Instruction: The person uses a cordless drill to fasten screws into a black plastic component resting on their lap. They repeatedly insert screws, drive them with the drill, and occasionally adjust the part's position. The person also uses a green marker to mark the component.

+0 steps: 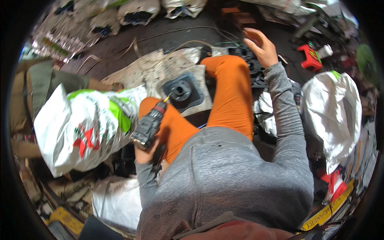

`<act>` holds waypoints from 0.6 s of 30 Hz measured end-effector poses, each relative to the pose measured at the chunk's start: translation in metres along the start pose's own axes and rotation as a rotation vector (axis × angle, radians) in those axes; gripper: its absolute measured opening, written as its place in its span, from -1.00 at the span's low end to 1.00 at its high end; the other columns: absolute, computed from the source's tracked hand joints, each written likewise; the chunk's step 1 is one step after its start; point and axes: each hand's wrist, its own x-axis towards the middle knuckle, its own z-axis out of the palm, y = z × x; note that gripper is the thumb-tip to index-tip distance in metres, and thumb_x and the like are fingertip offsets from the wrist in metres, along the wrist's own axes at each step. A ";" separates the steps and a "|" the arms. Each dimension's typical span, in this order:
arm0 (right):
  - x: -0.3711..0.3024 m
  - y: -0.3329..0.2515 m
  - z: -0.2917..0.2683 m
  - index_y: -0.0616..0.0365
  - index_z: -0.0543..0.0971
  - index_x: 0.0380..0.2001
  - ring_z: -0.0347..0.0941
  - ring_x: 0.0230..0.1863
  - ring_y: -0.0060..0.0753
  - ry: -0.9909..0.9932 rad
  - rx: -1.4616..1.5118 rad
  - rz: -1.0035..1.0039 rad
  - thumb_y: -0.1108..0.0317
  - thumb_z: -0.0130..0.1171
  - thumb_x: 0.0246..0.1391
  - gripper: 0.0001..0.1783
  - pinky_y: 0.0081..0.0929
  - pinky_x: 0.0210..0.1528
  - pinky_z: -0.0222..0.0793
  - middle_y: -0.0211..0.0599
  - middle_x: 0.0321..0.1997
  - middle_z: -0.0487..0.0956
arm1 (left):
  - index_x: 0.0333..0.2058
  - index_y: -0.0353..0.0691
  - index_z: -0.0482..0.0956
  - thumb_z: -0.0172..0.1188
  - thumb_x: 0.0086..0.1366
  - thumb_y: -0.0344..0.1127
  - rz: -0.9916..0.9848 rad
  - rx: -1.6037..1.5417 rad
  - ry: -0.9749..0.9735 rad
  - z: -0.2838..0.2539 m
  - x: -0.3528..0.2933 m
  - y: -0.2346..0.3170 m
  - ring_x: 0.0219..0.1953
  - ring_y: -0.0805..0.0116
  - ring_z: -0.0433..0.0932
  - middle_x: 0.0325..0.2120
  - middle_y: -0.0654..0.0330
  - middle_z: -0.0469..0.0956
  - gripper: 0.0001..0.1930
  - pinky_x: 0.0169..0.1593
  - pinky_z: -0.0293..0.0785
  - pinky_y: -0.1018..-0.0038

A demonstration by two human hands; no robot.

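Observation:
My left hand (145,153) grips a grey-and-black cordless drill (149,125) with a red ring near its chuck. Its thin yellowish bit points toward a dark square base (193,102) with a round raised collar (180,91) in the middle. That base lies on a stained sheet between my legs, and the tip of the bit appears close to its left edge; whether they touch I cannot tell. Beyond my right knee, my right hand (262,49) is raised with thumb and fingers apart, holding nothing. Just below it are several black round parts (253,64), partly hidden by my knee and sleeve.
A full white sack (96,128) stands at my left, beside another person's leg (66,80). At my right are a white bag (332,108) and a red tool-like object (310,57). A loose cable (176,29) crosses the dark floor, and filled sacks (138,12) line the far side.

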 end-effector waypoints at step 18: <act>-0.301 0.178 -0.217 -0.17 0.55 -0.02 0.49 0.05 -0.09 -0.319 -1.108 1.278 0.14 0.20 0.02 -0.60 -0.17 0.09 0.39 -0.18 -0.02 0.58 | -0.25 -0.41 0.58 0.29 -0.07 -0.33 -0.201 0.409 -0.398 0.065 0.024 -0.018 -0.27 -0.08 0.61 -0.35 -0.15 0.61 -0.63 -0.20 0.50 0.21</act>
